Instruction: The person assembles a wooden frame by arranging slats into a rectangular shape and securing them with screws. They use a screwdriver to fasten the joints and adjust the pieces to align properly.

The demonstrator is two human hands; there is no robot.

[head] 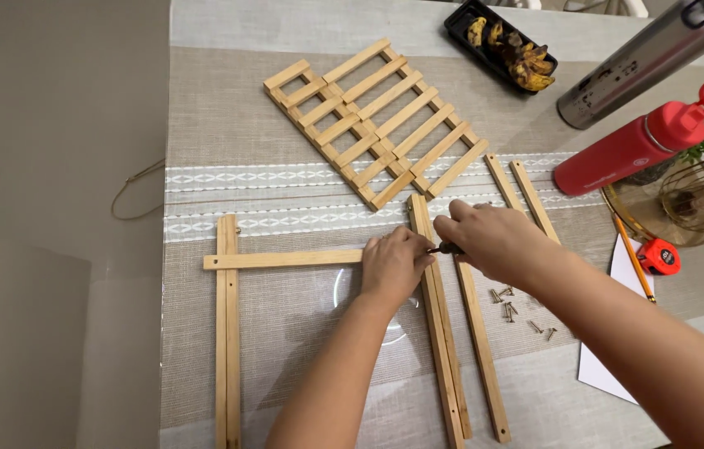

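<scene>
Left hand [393,264]: closed, palm down, pressing on the right end of a horizontal wooden slat [285,259] where it meets a long upright slat [439,333]. Fingers curled over the joint; the joint itself is hidden under the hand.

Right hand [489,241]: closed around a small dark tool [445,248], likely a screwdriver; only its short dark tip shows between the two hands, pointing at the joint. Handle hidden in the fist.

Frame pieces: pale, bamboo-coloured, thin square-edged strips. Horizontal slat runs left from the left hand to a second upright slat [227,333] at the left, crossing it near its top. Both uprights are cut off at the bottom edge of the view.

Just right of the hands: a loose slat [481,349], then a scatter of small screws [508,308], near the right forearm. Two more slats [522,195] lie beyond the right hand.

Farther out: slatted wooden grid panel [377,120], red bottle [639,145], steel bottle [647,62], black tray of food [497,41], pencil [634,258], small red tape measure [659,256], all on the table [235,150]
</scene>
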